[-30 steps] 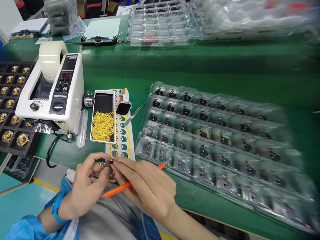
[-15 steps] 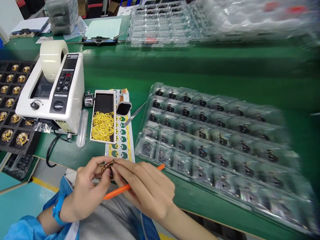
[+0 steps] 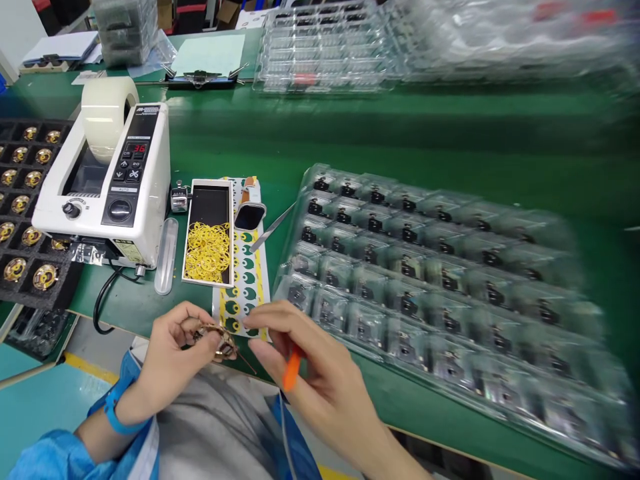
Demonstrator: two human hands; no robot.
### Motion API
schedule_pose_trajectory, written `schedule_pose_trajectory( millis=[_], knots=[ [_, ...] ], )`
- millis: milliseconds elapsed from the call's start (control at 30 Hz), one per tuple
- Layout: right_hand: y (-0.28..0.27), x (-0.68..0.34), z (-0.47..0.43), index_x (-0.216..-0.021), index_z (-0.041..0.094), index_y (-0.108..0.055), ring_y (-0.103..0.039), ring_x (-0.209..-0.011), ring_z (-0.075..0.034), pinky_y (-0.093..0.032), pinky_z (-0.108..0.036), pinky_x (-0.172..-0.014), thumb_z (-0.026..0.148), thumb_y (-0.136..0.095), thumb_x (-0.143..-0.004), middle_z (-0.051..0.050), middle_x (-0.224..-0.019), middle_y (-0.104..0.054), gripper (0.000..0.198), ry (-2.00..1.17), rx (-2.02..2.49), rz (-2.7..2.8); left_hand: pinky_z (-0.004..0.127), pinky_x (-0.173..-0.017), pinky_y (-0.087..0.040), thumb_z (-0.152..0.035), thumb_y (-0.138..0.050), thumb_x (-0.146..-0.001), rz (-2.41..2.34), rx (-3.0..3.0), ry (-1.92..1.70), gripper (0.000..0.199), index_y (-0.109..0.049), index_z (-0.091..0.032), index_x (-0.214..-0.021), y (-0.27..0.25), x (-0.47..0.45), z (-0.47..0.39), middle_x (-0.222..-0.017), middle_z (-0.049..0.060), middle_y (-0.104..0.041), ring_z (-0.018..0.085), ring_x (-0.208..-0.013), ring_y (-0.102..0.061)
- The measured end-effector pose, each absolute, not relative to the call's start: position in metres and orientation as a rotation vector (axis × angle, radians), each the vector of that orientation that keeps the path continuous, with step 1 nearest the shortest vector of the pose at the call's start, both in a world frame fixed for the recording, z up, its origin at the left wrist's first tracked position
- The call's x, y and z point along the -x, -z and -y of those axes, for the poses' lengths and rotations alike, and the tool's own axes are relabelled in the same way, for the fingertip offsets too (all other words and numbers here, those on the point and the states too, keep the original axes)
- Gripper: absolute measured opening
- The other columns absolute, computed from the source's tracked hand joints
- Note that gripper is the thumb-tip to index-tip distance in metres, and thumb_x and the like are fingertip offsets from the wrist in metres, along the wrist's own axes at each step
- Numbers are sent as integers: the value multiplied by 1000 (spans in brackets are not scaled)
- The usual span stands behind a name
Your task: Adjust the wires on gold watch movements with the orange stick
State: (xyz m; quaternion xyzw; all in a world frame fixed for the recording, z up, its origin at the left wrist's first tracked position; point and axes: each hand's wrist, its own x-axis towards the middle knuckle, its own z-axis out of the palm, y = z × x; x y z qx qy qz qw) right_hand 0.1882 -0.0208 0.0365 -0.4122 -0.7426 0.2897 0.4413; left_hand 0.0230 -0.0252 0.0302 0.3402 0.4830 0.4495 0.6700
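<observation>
My left hand [image 3: 177, 353] pinches a small copper-coloured metal part [image 3: 225, 345] between thumb and fingers, near the table's front edge. It looks like a round assembly, and a thin wire or pin sticks out toward the lower right. Just to its right is my right hand [image 3: 315, 373], apart from the part, with thumb and forefinger spread. An orange stick-shaped tool [image 3: 292, 369] is tucked in that hand, most of it hidden by the fingers. Beyond the hands lies a sheet of yellow and green stickers [image 3: 249, 283].
A white tape dispenser [image 3: 135, 193] stands left, beside a black foam tray [image 3: 30, 257] of gold parts. Nearby are a box of yellow rings [image 3: 210, 253], a tally counter [image 3: 179, 198], a smartwatch [image 3: 250, 215] and tweezers [image 3: 273, 228]. Clear plastic trays [image 3: 367, 350] fill the right side.
My right hand has moved right, off the copper-coloured part, and its thumb and forefinger have spread. The orange tool has turned with it. The left hand still holds the part, now tilted.
</observation>
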Motion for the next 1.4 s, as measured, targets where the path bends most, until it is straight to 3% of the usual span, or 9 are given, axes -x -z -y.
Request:
schedule_pose_trajectory(
  millis=[200, 400, 533, 700, 900, 1100, 1200, 1300, 1400],
  knots=[
    [-38, -194, 15, -100, 21, -55, -57, -71, -15, -47, -25, -61, 13, -44, -98, -3, -82, -60, 14, -993, 897, 1985, 17, -51, -41, -21, -69, -69, -1155, -964, -974, 13, -58, -14, -70, -34, -17, 24, -60, -1, -56, 10, -54, -49],
    [-31, -188, 21, -89, 21, -47, -47, -58, -13, -37, -24, -52, 16, -36, -100, 1, -72, -52, 16, -887, 904, 2121, 19, -46, -36, -18, -62, -64, -1150, -975, -948, 11, -51, -16, -63, -37, -22, 27, -58, -3, -49, 9, -48, -43],
    [-32, -188, 21, -73, 22, -36, -37, -51, -12, -31, -24, -50, 22, -31, -103, 5, -62, -42, 30, -1052, 951, 2136, 18, -49, -33, -16, -62, -62, -1149, -1015, -963, 10, -53, -15, -59, -35, -23, 24, -56, -2, -50, 9, -52, -42],
    [-36, -195, 20, -82, 21, -44, -44, -57, -13, -33, -26, -56, 29, -26, -104, 2, -71, -51, 29, -1236, 1007, 2194, 18, -48, -34, -17, -68, -66, -1076, -963, -956, 10, -58, -13, -63, -32, -20, 21, -60, -1, -52, 8, -51, -42],
    [-31, -193, 24, -71, 22, -34, -33, -52, -12, -28, -24, -50, 36, -29, -104, 5, -61, -36, 37, -1340, 1070, 1936, 17, -46, -38, -22, -74, -77, -993, -937, -998, 13, -68, -11, -72, -29, -19, 26, -70, 0, -50, 7, -53, -46],
    [-26, -185, 23, -67, 21, -35, -31, -51, -11, -28, -23, -49, 42, -34, -102, 5, -58, -36, 41, -1378, 1169, 1750, 18, -49, -41, -37, -72, -84, -1025, -884, -1034, 26, -70, -12, -77, -24, -19, 27, -73, 1, -50, 8, -54, -49],
    [-26, -181, 23, -63, 20, -36, -29, -50, -11, -26, -23, -47, 49, -37, -99, 5, -56, -33, 45, -1334, 1245, 1668, 19, -49, -39, -31, -67, -89, -1176, -1078, -1098, 23, -70, -13, -75, -21, -18, 28, -70, 0, -49, 10, -57, -48],
    [-26, -175, 25, -62, 19, -42, -31, -51, -10, -28, -23, -47, 53, -43, -96, 4, -55, -35, 48, -1338, 1293, 1569, 21, -51, -40, -16, -58, -92, -1304, -1549, -1269, 15, -74, -17, -93, -16, -16, 31, -68, 1, -53, 12, -59, -50],
    [-21, -168, 27, -61, 19, -45, -34, -52, -11, -32, -22, -48, 58, -47, -93, 3, -56, -37, 51, -1492, 1200, 1434, 25, -56, -47, -5, -51, -91, -1280, -2048, -1423, 36, -64, -19, -122, -7, -16, 36, -77, 6, -63, 16, -63, -57]
  ],
)
